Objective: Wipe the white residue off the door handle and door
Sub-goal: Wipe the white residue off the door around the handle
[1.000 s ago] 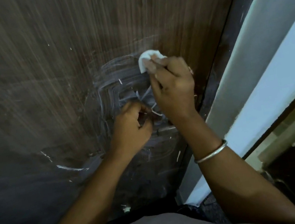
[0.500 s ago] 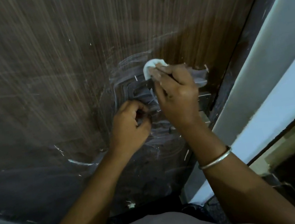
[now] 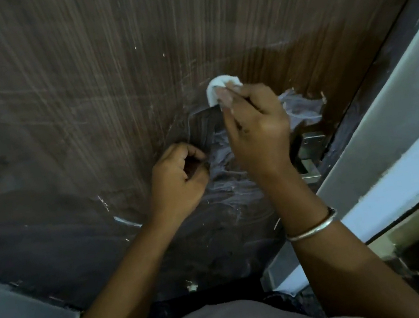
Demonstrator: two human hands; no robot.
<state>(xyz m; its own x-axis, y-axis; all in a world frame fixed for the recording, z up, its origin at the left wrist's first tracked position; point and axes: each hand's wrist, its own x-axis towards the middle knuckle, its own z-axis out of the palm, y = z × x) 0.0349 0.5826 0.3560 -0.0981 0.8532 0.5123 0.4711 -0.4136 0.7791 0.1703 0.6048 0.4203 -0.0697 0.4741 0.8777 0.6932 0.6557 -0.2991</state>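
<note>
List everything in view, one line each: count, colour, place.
door: one, dark brown wood grain, fills the upper view
white residue: smears, on the door around and below the handle area
handle: one, grey, mid-door, mostly hidden by the hands
cloth: one, white, against the door above the handle
lock plate: one, metal, on the door edge
frame: one, white-grey, right
bangle: one, silver, right wrist
left hand: curled by the handle
right hand: holds the cloth

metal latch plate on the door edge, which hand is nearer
Right. The right hand holding the white cloth wad sits just left of the metal latch plate; the left hand is further left.
</note>
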